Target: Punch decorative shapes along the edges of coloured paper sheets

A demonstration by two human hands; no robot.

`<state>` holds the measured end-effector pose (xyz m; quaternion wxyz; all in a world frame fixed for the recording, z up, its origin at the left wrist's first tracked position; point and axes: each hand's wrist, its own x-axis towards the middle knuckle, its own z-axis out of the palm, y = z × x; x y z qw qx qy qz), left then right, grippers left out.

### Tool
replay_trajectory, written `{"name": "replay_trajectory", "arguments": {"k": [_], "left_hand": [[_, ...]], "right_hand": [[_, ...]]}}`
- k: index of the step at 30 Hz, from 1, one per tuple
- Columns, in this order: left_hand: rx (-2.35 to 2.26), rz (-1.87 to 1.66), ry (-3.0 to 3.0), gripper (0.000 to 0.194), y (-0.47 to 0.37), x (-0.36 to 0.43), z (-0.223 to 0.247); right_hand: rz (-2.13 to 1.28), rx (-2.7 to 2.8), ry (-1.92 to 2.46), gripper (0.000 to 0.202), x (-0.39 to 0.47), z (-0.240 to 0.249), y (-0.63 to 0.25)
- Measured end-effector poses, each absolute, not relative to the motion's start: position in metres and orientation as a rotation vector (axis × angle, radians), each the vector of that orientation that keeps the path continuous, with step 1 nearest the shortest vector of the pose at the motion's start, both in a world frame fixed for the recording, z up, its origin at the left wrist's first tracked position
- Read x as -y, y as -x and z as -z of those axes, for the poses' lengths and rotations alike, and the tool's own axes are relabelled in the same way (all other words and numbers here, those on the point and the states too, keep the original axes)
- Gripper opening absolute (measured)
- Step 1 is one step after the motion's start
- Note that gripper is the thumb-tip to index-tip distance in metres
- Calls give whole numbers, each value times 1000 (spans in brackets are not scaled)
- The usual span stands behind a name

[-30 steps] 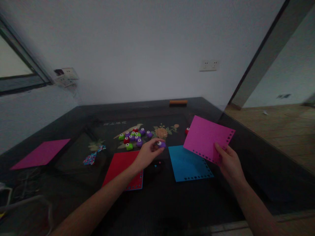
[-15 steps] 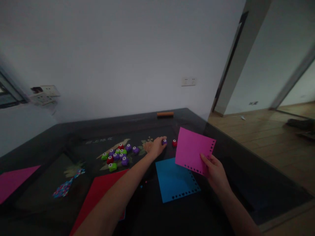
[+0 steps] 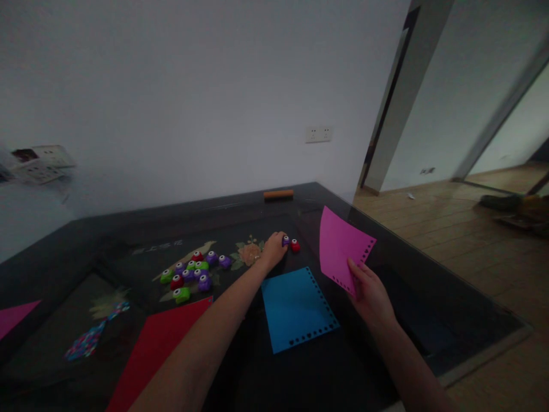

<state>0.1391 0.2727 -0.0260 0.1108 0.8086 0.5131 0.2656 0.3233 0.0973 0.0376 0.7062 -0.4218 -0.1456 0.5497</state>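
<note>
My left hand reaches to the far part of the dark table, its fingers closed around the side of a small purple craft punch with an eye-like top. A red craft punch stands right beside it. My right hand pinches a pink sheet by its lower right corner; the sheet is raised, slightly bent, with small cut-out shapes along two edges. On the table lies a blue sheet, also with cut-outs along two edges. Several green, red and purple craft punches are grouped at left.
A red sheet lies partly under my left forearm. Colourful paper bits are heaped at left, near another pink sheet. A brown stick-like piece rests by the table's back edge, against the wall.
The purple punch has moved right, closer to the red punch, with my left hand at it. The pink sheet has shifted right, off the blue sheet, and bent more. The view has turned slightly right.
</note>
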Motion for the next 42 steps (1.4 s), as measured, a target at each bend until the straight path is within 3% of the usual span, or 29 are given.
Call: {"name": "replay_trajectory", "arguments": {"k": [11,17,23,32,42], "left_hand": [[-1447,-962,-2280,41,-108,-234,-2],[-1215,-933,-2279,36,-67,-143,-22],[-923,-673,-2689,30,-45,-50,-7],[-1084,-678,-2853,27,-42,-48,4],[-1250,-622,-2820,25,-47,-31,5]], "right_hand": [[-1214,358,945,16,-98,-34,-325],[-1238,379,1030,16,-96,-35,-326],[-1169,524,1149,22,-94,-32,-330],[-1177,711,1222,36,-92,-25,-317],[-1186,1001,1396,34,-92,-10,-300]]}}
